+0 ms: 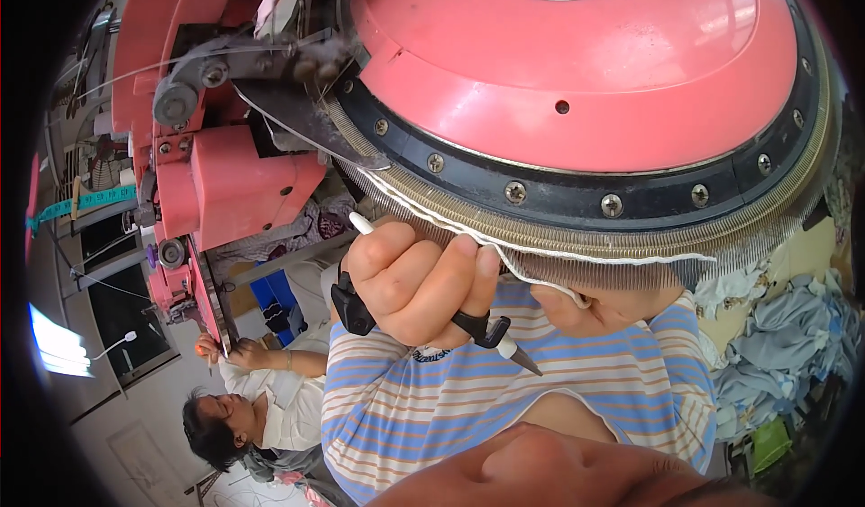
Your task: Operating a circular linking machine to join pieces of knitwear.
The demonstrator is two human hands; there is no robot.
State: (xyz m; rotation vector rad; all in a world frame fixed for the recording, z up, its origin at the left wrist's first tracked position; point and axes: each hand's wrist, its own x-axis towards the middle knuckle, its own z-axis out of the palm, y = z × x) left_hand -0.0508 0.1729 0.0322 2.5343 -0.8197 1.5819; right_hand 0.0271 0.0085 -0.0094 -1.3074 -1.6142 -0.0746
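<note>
A white knitted cord point(622, 256) runs along the fine metal pins point(559, 268) that ring the machine's round dial. My left hand point(414, 282) is closed at the dial's front edge, thumb and fingertip pinching the cord against the pins. Through the same fist passes a white-handled tool with a dark pointed tip point(521, 357), the tip aimed toward my chest. A black ring-like piece point(487, 329) sits at those fingers. To the right, my right hand point(586, 309) is curled beneath the pins, partly hidden by them. A loose length of cord drops to its fingertips.
A pink dome point(577, 66) with a screwed black rim fills the top. A metal guard plate point(306, 129) and pink machine head point(239, 183) stand left. Grey-blue fabric point(775, 354) is heaped right. A co-worker point(261, 408) handles something at another machine, lower left.
</note>
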